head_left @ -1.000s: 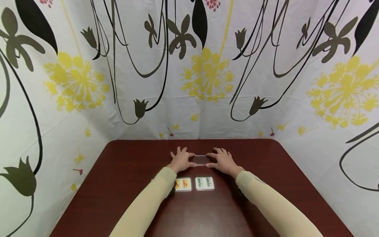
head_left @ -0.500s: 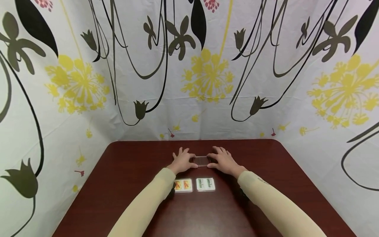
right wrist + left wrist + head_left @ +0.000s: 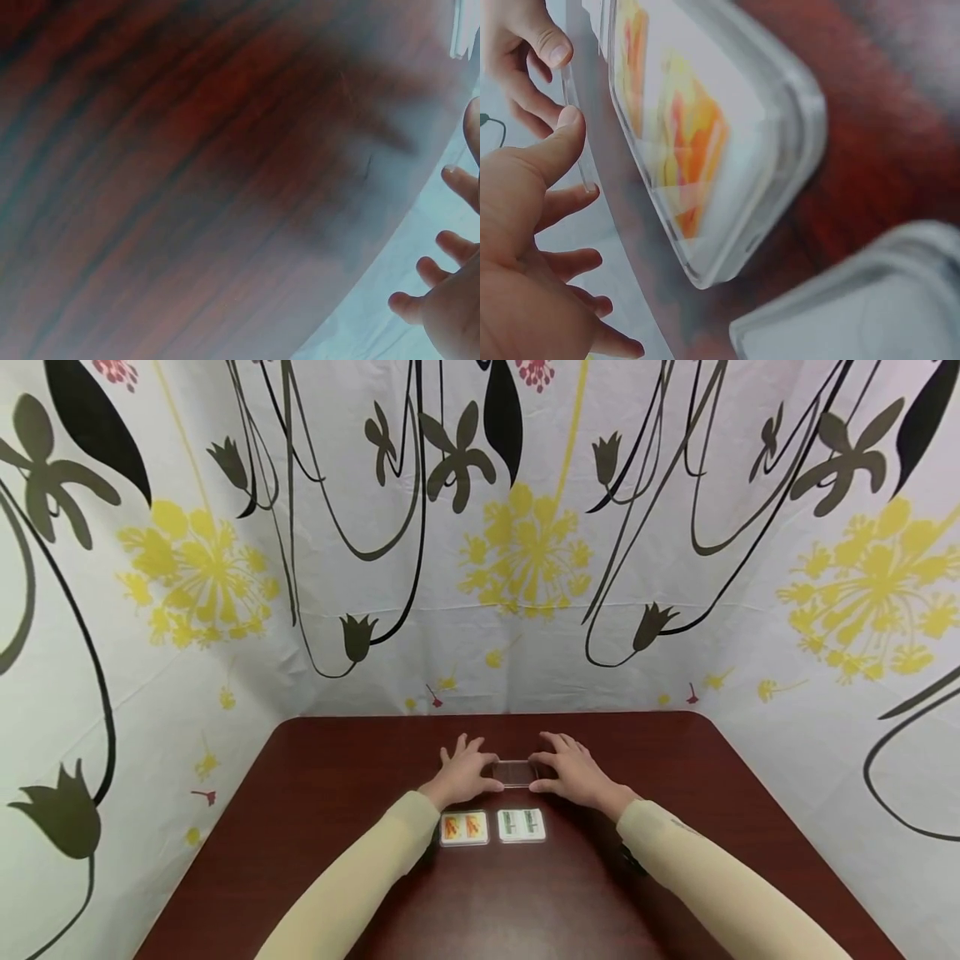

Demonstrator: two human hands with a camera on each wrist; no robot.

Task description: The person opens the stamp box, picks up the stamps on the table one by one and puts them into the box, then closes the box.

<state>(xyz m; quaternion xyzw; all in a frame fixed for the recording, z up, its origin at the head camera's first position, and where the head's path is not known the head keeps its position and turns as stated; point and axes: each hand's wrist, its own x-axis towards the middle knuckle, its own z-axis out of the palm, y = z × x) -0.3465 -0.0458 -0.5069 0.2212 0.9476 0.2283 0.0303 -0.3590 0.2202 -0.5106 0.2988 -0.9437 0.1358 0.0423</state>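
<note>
A clear, flat, rectangular plastic case (image 3: 515,774) lies between my two hands toward the far side of the table. My left hand (image 3: 463,774) holds its left end with thumb and index finger, the other fingers spread. At the opposite end my right hand (image 3: 576,774) holds it between thumb and fingers. Closer to me lie a case with orange-and-yellow pictures (image 3: 464,828) and a case with green-and-white pictures (image 3: 522,826), side by side. The left wrist view shows the held case (image 3: 577,135) edge-on. Only the right hand's fingers (image 3: 450,244) show in the right wrist view.
Another clear-edged case (image 3: 862,300) is partly seen in the left wrist view; the left arm hides its place in the head view. The dark red table (image 3: 517,902) has rounded far corners. A flower-patterned white curtain (image 3: 420,568) surrounds its far side.
Both hands have come slightly toward me along with the clear plastic case. The right forearm has shifted a little to the right. The two picture cases stay in place.
</note>
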